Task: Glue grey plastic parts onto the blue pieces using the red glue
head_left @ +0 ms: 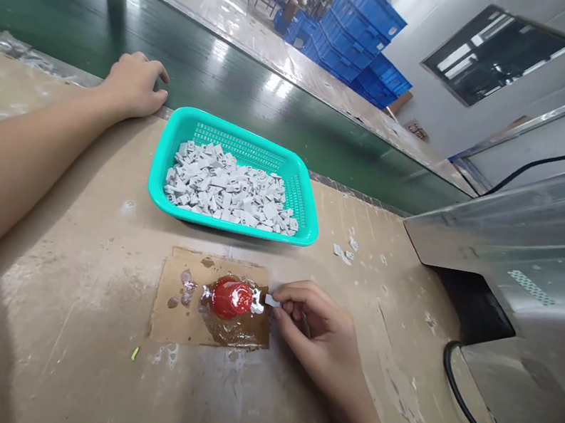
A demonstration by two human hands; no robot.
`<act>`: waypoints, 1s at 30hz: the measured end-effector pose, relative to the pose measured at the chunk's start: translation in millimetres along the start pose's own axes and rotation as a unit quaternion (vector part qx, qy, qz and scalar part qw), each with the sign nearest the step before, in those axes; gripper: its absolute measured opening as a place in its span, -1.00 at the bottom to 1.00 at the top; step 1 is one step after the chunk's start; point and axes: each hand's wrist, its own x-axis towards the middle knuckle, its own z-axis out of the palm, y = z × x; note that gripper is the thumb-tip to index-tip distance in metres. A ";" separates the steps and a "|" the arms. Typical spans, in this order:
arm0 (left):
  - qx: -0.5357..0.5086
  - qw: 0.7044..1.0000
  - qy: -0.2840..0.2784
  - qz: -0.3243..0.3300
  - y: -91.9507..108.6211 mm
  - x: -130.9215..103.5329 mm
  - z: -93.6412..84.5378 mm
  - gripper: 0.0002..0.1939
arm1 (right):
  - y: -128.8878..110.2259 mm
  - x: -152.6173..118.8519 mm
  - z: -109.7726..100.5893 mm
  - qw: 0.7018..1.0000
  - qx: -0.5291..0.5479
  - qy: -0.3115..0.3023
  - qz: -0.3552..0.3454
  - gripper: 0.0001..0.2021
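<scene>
Between the thumb and fingertips of my right hand (320,330) is a small light-grey plastic piece (272,301). It is held just right of a glossy red object (232,298), shaped like an upturned cup, which sits in a wet, shiny patch on a cardboard piece (169,322). My left hand (135,84) rests at the table's far edge by the conveyor, thumb apart from the fingers and nothing seen in it. To its right stands a turquoise plastic basket (229,226) heaped with similar grey pieces (232,189).
Beyond the table runs a green conveyor belt (240,78). Several loose grey pieces (345,252) lie right of the basket. A metal machine (544,233) with a black cable (466,408) stands at the right. Blue crates (353,28) are stacked behind.
</scene>
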 end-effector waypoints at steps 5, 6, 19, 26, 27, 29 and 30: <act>0.011 1.000 0.011 0.015 -0.6 0.5 2.0 -0.53 | 0.6 -0.1 -0.9 1.000 -0.005 -0.003 -0.009 -0.92; 0.010 1.000 0.011 0.015 -0.7 0.5 2.0 -0.54 | 1.1 -0.2 -0.7 1.000 -0.003 -0.005 -0.009 -0.92; -0.023 0.999 -0.016 -0.018 2.2 1.0 0.4 -0.51 | 3.2 1.7 -0.8 0.999 0.032 0.033 -0.018 -0.91; -0.011 1.000 -0.008 -0.010 4.9 0.9 -1.3 -0.50 | 4.2 5.8 5.3 0.998 0.003 0.068 -0.006 -0.91; -0.013 1.000 -0.006 -0.010 4.9 0.6 -1.1 -0.50 | 3.8 6.2 5.6 0.997 0.000 0.070 -0.006 -0.91; -0.015 1.000 -0.001 -0.009 4.9 0.1 -0.8 -0.50 | 2.7 6.8 5.7 0.997 -0.015 0.073 -0.005 -0.92; -0.014 1.000 0.002 -0.007 4.8 0.0 -0.7 -0.51 | 2.2 7.1 5.6 0.997 -0.024 0.074 -0.006 -0.92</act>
